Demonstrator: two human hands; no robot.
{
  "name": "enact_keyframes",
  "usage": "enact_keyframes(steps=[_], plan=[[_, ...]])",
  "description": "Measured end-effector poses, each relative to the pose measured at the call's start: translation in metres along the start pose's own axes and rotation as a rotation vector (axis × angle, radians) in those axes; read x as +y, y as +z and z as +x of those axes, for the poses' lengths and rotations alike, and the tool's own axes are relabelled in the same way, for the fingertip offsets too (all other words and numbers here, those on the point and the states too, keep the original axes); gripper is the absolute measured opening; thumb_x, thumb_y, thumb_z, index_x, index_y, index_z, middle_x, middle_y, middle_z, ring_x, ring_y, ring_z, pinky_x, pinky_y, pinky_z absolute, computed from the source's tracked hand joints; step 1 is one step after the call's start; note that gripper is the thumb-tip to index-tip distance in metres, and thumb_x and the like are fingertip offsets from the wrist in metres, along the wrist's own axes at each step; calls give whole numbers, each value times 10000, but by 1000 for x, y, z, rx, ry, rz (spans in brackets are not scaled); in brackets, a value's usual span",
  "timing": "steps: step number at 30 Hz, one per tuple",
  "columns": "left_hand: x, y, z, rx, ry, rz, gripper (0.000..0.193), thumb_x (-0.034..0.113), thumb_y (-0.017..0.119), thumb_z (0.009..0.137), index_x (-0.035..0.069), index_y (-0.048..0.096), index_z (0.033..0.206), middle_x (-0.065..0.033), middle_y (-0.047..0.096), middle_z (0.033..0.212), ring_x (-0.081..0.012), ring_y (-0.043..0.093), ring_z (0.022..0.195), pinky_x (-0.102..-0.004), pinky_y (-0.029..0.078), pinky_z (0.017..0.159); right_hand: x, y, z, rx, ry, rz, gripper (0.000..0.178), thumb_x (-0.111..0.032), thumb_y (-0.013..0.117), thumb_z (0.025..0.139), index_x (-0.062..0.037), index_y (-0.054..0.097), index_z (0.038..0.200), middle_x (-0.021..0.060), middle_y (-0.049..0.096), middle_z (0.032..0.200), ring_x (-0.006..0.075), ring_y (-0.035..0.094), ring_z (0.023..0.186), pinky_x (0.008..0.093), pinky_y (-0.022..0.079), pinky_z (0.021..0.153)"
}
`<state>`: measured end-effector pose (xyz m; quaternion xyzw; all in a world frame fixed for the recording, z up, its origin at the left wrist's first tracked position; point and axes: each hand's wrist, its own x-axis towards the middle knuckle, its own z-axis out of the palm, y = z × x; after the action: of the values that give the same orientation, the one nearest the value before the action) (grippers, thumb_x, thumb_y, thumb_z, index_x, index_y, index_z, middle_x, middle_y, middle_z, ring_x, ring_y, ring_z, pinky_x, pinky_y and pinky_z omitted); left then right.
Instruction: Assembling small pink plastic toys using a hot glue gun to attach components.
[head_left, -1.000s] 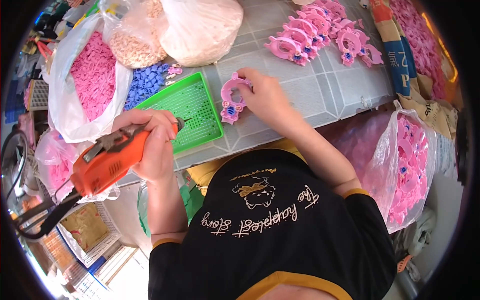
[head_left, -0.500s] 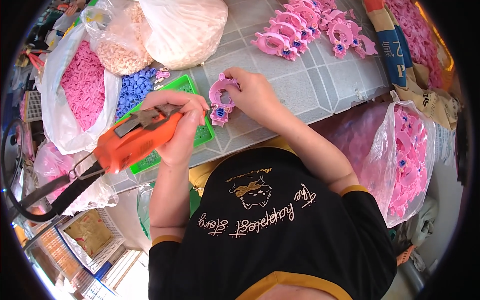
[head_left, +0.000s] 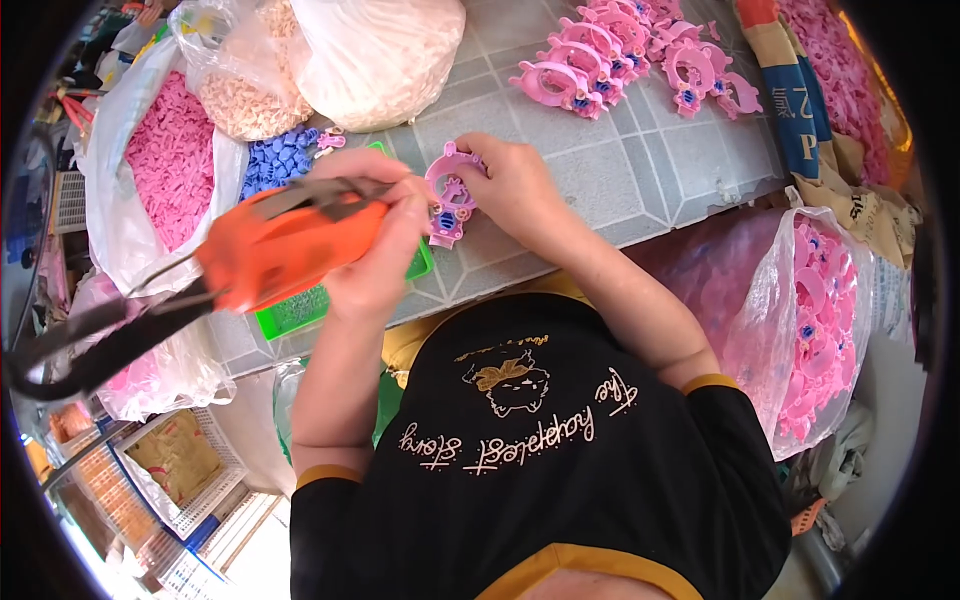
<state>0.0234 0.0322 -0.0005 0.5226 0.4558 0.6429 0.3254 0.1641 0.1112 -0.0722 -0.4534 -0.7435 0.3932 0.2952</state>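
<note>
Across the grey tiled table (head_left: 635, 190), I see a green tray (head_left: 290, 318) half hidden behind a stout orange power tool (head_left: 300, 245), which the left hand (head_left: 388, 245) is wrapped around. Near it but apart, the right hand (head_left: 515, 185) pinches a pink ring-shaped piece (head_left: 447, 213) by its edge, on the tabletop beside the tray.

orange tool (head_left: 300, 247) mvd R, nearer pink pc (head_left: 447, 222)

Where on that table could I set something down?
The widest bare stretch of grey tabletop lies between the right hand and the blue sack, below the pink pieces. Another lies between those pieces and the pale bag. The left is crowded: open bag, blue parts, green tray, orange tool.
</note>
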Motion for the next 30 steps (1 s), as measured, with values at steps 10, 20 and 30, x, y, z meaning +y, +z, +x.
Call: enact_keyframes(steps=[10, 20, 30], plan=[[10, -31, -15, 47, 20, -90, 277, -118, 532, 769, -17, 472, 1020, -70, 523, 653, -173, 531, 573, -389, 520, 658, -3, -5, -1, -22, 29, 2, 279, -157, 652, 859, -10, 668, 1096, 234, 690, 889, 367, 692, 803, 400, 540, 711], [-2, -34, -18, -13, 15, -189, 265, -107, 548, 778, -13, 485, 1018, -76, 542, 679, -175, 546, 604, -380, 518, 681, -3, -5, -1, -25, 6, 2, 272, -177, 643, 875, -5, 670, 1084, 224, 692, 862, 350, 694, 770, 382, 536, 696], [6, -32, -19, -26, 62, -110, 294, -116, 547, 781, -14, 472, 1047, -86, 542, 665, -181, 545, 594, -400, 519, 673, -3, -7, -1, -29, 32, -27, 277, -221, 643, 881, -27, 678, 1076, 207, 692, 849, 342, 692, 750, 383, 532, 676]])
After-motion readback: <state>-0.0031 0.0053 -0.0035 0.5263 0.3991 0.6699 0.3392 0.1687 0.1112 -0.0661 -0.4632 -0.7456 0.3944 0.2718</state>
